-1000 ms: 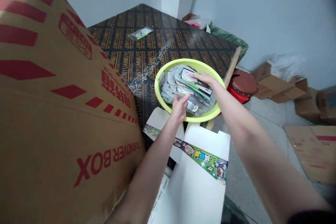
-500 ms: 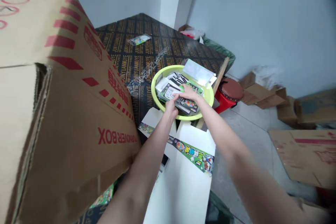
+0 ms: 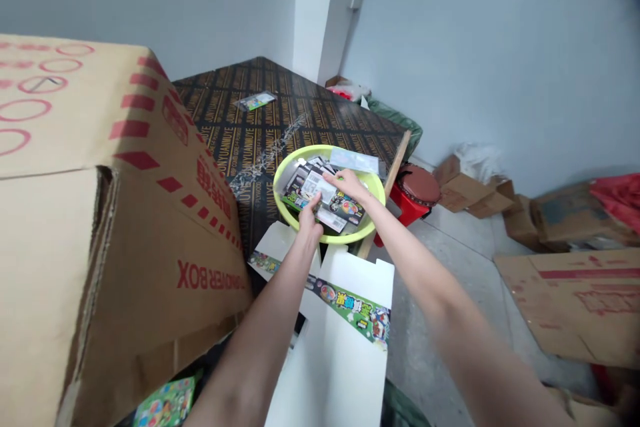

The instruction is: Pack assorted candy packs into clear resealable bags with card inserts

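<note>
Both hands are inside the rim of a yellow-green plastic basin (image 3: 345,238) filled with flat printed packets (image 3: 291,197) in black, white and green. My left hand (image 3: 311,219) grips the near edge of a flat printed packet (image 3: 327,192) with a white barcode panel, thumb on top. My right hand (image 3: 349,185) is closed over its right side, fingertips on the upper face; its thumb is hard to make out. A clear, pale sleeve (image 3: 357,160) lies at the basin's far side. Below the basin, a white open carton (image 3: 333,360) with a green printed strip stands between my forearms.
A large cardboard box (image 3: 165,293) fills the left side. One packet (image 3: 257,101) lies on the dark printed plywood (image 3: 220,93). To the right are a red drum-like stool (image 3: 417,187), small cartons (image 3: 457,183) and a flattened cardboard sheet (image 3: 575,293) on the floor.
My view has shifted, with the scene lower and slightly left in the picture. The hands have lifted and tilted packets in the basin, and the barcode panel now shows more fully between them.
</note>
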`<state>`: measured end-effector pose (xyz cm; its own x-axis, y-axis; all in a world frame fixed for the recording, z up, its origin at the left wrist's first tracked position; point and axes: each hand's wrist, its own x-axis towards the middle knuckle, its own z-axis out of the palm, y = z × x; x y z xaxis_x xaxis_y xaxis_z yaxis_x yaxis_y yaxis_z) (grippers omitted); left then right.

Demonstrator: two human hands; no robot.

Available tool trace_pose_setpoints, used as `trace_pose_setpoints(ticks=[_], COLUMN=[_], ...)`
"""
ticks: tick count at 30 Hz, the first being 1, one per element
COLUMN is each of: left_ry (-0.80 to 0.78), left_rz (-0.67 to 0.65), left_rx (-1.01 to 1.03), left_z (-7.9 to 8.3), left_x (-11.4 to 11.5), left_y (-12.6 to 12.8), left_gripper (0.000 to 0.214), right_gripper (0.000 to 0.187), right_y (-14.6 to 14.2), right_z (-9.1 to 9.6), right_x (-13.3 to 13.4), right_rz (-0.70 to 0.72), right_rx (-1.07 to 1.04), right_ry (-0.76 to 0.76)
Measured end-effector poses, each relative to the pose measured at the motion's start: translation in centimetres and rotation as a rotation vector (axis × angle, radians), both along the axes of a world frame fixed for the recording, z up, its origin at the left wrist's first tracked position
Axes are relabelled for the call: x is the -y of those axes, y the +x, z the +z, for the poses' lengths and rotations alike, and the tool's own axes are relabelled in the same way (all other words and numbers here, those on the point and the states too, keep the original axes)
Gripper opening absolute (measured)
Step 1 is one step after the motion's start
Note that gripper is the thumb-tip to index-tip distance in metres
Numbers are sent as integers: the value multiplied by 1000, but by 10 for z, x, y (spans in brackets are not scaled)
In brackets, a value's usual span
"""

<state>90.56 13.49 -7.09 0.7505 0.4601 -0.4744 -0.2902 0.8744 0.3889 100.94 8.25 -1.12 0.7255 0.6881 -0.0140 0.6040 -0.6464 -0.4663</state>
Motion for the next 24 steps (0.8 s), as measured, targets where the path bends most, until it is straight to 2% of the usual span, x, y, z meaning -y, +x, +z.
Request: trace_pose_setpoints(ticks=[5,8,11,14,15,17,19,22,24], left_ry=[-10,-29,-43,-51,-53,-57,-66,-93,-105], left_rz=[51,60,82,96,103,123,140,156,145], left_rx=[83,114,139,181,193,205,199,197,197], left_z=[0,-5,-8,-9,-9,-8,-8,-7,-6], left_x=[-3,-3,-3,-1,-1,-1,-1,-1,-1], left_y=[-6,-8,-11,-13,-13,-14,-13,-14,-16], left_gripper=[29,28,28,31,32,32,31,30,29], right_gripper=[45,40,38,65,65,46,28,33,32], right_y=[3,23,54,78,83,86,84,69,50], right_z=[8,5,-8,-29,-35,-40,-34,-13,4], right_x=[-3,4,15,29,33,40,43,41,40], right_rz=[33,-24,-230,-315,-305,-277,-284,-324,-290], right_rx=[-24,-53,144,292,291,283,313,359,348], right_ry=[168,152,78,-37,-52,-29,29,99,129])
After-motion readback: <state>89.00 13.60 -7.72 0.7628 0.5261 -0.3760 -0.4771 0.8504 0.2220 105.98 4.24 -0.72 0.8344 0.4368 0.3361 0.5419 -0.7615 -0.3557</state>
